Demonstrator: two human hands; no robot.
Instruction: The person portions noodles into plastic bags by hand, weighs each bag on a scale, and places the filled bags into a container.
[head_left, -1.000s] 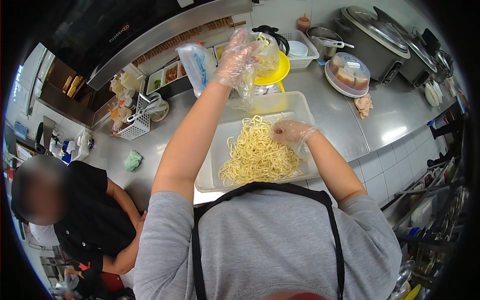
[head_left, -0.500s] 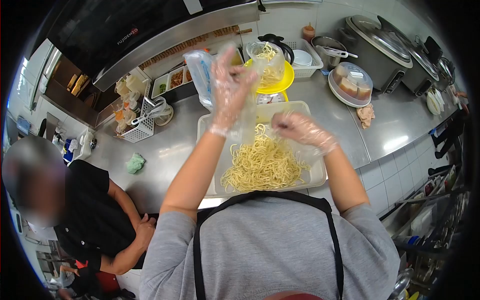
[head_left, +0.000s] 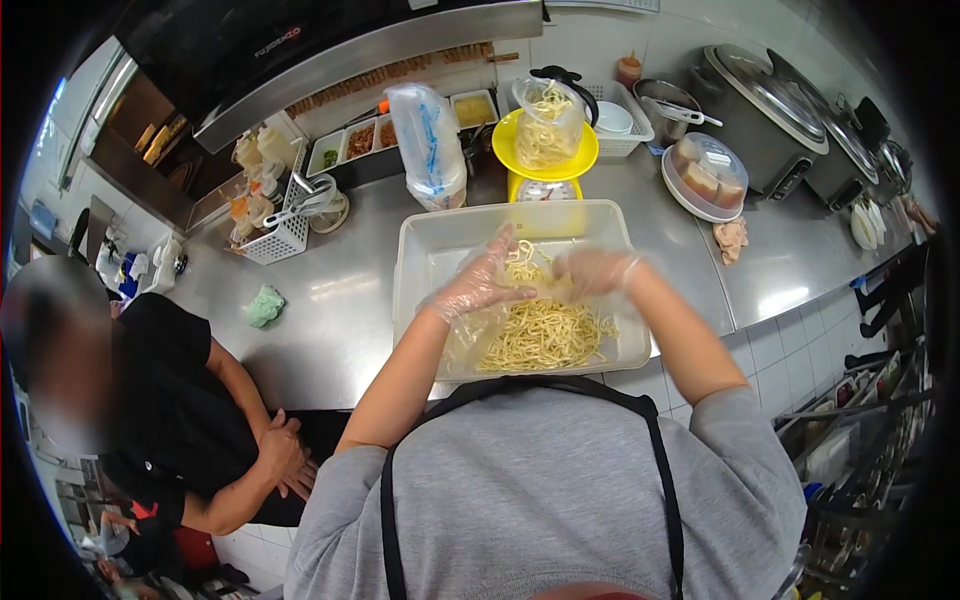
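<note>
A translucent plastic tub holds a heap of pale yellow noodles. Over its left side is my left hand in a clear plastic glove, thumb and fingers spread apart. Clear crumpled plastic, like a thin bag, hangs or lies just below that hand; whether the hand touches it I cannot tell. My right hand, also gloved, hovers above the right part of the noodles, its fingers bent and smeared by motion. Behind the tub, a clear bag of noodles rests on the yellow dish of a kitchen scale.
A stack of plastic bags stands behind the tub, near trays of toppings. On the right are a domed container, a crumpled cloth and large cookers. A green cloth lies left, beside a person in black.
My left hand has come down from beside the bag stack to the tub, its fingers spread. My right hand stays above the noodles, having shifted slightly. The noodle bag remains on the scale.
</note>
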